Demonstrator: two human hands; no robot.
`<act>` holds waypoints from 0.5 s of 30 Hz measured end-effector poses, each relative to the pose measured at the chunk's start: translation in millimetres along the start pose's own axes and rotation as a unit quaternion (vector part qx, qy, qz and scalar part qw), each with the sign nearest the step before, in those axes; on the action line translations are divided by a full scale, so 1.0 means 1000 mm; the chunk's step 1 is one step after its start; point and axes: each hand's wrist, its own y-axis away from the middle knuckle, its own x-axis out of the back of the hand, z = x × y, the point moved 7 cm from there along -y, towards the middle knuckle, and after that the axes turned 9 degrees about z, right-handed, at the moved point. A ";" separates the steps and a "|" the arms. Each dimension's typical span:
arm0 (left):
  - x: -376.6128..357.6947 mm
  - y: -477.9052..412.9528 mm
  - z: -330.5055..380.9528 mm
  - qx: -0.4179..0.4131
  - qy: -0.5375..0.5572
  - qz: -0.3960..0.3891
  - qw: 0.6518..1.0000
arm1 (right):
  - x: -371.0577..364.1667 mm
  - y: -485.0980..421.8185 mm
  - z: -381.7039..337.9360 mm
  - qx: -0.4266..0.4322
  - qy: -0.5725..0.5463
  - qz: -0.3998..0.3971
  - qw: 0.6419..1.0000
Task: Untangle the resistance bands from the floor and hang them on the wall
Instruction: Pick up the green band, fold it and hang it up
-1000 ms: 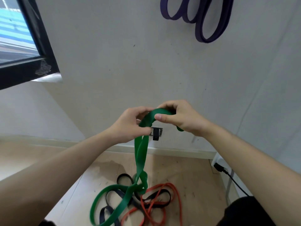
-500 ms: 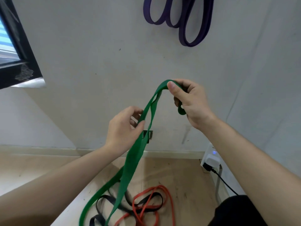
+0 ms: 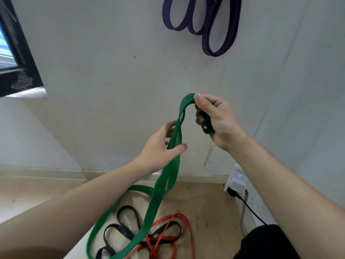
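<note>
Holding the green band (image 3: 158,195) up by the wall (image 3: 112,90), we pinch its top loop in our right hand (image 3: 216,120). Our left hand (image 3: 158,150) curls loosely round both strands just below. The band runs down to the floor (image 3: 209,212), across the black band (image 3: 125,233) and red band (image 3: 182,215). The purple band (image 3: 217,54) hangs above our right hand.

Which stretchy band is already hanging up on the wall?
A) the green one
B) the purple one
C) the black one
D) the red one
B: the purple band hangs on the wall, while the green band is held by the left hand and the right hand, and the red band and black band lie on the floor.
</note>
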 end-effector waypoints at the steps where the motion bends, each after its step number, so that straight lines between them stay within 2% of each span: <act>1: -0.002 0.000 -0.001 0.016 0.013 -0.006 1.000 | 0.001 0.000 0.000 0.000 -0.002 -0.002 1.000; 8: -0.002 0.000 -0.001 0.026 0.009 -0.012 1.000 | 0.009 -0.003 0.001 -0.001 -0.004 0.009 1.000; 15: 0.015 0.008 0.006 0.082 0.129 -0.027 0.988 | 0.031 -0.013 0.005 -0.003 -0.019 0.055 0.998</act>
